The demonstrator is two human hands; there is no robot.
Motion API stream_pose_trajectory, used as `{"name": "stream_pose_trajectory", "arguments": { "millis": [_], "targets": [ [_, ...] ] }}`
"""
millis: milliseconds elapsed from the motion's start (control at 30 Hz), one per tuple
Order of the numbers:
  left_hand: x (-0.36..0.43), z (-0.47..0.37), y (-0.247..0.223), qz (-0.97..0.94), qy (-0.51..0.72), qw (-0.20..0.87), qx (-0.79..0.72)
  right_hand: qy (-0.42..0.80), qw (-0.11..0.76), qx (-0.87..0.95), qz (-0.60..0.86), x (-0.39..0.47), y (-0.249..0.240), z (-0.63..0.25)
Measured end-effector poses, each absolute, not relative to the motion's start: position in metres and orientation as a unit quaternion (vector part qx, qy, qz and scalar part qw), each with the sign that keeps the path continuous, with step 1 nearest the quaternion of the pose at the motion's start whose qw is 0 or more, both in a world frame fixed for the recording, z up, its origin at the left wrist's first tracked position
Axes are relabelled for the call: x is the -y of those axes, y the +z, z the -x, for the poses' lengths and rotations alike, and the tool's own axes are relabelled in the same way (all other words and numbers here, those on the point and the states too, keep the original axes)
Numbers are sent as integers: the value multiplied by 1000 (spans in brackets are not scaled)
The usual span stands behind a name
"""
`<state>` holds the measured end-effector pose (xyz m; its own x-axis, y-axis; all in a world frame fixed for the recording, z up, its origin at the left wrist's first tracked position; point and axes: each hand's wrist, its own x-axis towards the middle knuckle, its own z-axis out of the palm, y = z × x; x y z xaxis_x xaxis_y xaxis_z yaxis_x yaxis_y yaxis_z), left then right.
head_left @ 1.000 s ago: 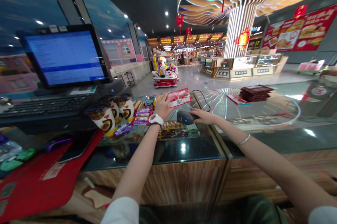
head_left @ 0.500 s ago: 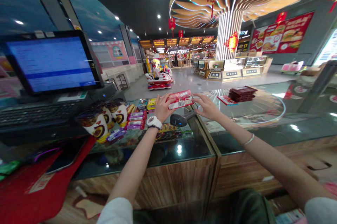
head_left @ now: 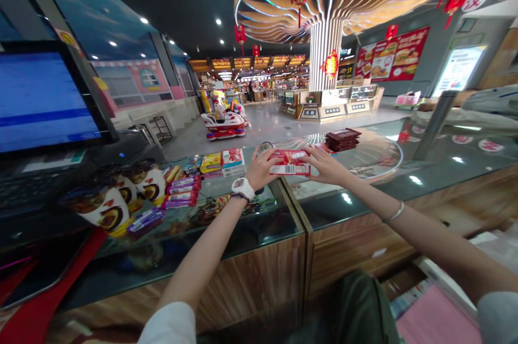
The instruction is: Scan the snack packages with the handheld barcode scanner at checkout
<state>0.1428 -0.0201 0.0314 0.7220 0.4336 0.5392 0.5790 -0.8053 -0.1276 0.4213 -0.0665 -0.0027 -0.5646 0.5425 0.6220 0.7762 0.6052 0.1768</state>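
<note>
A small red box with a barcode on its near side (head_left: 290, 163) is held above the glass counter, its long side toward me. My left hand (head_left: 261, 168) grips its left end, with a white watch on the wrist. On the right end, the fingers of my right hand (head_left: 326, 164) are closed too. Behind my left wrist a dark scanner (head_left: 259, 191) is mostly hidden. Just beyond the right hand lies a stack of dark brown packets (head_left: 342, 139). Left of the box, a red-and-white pack (head_left: 232, 157) and a yellow pack (head_left: 211, 162) rest on the glass.
Purple-wrapped bars (head_left: 181, 199) and several patterned cups (head_left: 107, 212) with dark tops crowd the counter's left part. A monitor (head_left: 44, 101) stands at far left, over a keyboard. A grey post (head_left: 436, 124) rises at the right. Below is a wooden counter front (head_left: 243, 284).
The box has turned from tilted to nearly level. My right hand has closed on its right end, where a gap showed before. My view has swung to the right.
</note>
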Motion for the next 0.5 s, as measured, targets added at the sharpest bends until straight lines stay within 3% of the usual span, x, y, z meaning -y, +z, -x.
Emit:
{"name": "stream_pose_trajectory", "arguments": {
  "millis": [200,500],
  "targets": [
    [10,-183,28,931,-217,137,260,-226,289,829,422,78,-16,-454],
    [-4,-264,-1,917,-229,105,311,-187,394,683,586,65,-35,-474]
  ]
}}
